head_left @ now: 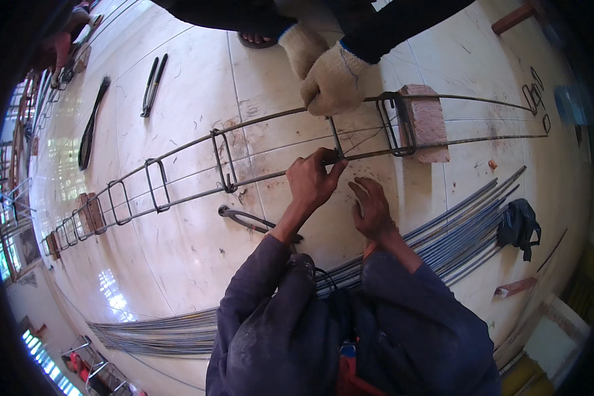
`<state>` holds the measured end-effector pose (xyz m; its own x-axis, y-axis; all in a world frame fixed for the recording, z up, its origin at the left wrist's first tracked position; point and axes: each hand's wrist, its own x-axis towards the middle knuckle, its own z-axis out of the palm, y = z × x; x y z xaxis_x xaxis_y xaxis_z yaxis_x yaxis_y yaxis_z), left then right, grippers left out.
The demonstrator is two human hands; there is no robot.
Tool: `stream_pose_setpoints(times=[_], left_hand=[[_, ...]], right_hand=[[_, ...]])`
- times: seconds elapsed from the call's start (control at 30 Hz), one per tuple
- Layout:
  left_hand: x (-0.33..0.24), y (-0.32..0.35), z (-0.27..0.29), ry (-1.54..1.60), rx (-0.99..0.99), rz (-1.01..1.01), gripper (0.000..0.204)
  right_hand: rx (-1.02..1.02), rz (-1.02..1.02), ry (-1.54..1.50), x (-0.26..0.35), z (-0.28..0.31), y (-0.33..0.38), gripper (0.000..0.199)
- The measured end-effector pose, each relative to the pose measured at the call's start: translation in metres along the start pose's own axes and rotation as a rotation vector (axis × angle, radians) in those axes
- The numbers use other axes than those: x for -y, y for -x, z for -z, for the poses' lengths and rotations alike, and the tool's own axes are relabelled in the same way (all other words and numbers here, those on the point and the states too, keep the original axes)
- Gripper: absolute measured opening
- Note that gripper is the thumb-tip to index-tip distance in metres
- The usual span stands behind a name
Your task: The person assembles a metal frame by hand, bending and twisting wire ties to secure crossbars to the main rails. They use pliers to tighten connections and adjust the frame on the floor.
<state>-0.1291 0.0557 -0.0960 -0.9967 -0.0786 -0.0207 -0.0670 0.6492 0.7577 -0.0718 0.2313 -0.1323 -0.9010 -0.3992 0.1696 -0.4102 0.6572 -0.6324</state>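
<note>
A long, narrow cage of steel bars crosses the floor, with square rebar stirrups, one of them a stirrup (222, 162), spaced along it. My left hand (312, 179) pinches a stirrup (335, 137) where it meets the near long bar (376, 152). My right hand (374, 212) hovers just this side of that bar, fingers apart and nothing in them. Opposite me, a co-worker's gloved hands (333, 76) close around the far bar at the same stirrup; what their fingers do is hidden. More stirrups (395, 124) stand by a reddish block (426, 125) under the cage.
Pincers (244, 216) lie by my left forearm, partly covered by it. Farther off are second pincers (153, 86) and a dark wire bundle (94, 123). Loose rods (455, 228) and a black plastic bag (519, 228) lie at right. Another person (63, 49) crouches far left.
</note>
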Motion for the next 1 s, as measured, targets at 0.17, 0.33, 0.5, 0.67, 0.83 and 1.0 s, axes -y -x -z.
stream_pose_setpoints(times=[0.17, 0.33, 0.5, 0.67, 0.83, 1.0], left_hand=[[0.003, 0.0, -0.002, -0.039, -0.028, -0.036, 0.03], [0.004, 0.002, -0.001, -0.021, -0.019, -0.031, 0.028], [0.0, 0.001, 0.0, -0.019, -0.006, -0.012, 0.027], [-0.001, 0.001, 0.002, -0.024, 0.043, 0.038, 0.027], [0.003, 0.003, -0.004, 0.027, -0.039, -0.057, 0.023], [0.004, 0.009, -0.007, 0.004, -0.126, -0.112, 0.021]], right_hand=[[0.007, 0.031, 0.157, -0.005, -0.004, -0.012, 0.07], [0.046, 0.148, 0.317, -0.015, 0.002, -0.06, 0.07], [0.101, 0.154, 0.387, -0.019, 0.006, -0.053, 0.054], [0.075, 0.036, 0.329, 0.002, 0.017, -0.047, 0.033], [0.004, -0.071, 0.251, 0.036, 0.035, -0.062, 0.014], [-0.012, -0.105, 0.306, 0.052, 0.056, -0.054, 0.011]])
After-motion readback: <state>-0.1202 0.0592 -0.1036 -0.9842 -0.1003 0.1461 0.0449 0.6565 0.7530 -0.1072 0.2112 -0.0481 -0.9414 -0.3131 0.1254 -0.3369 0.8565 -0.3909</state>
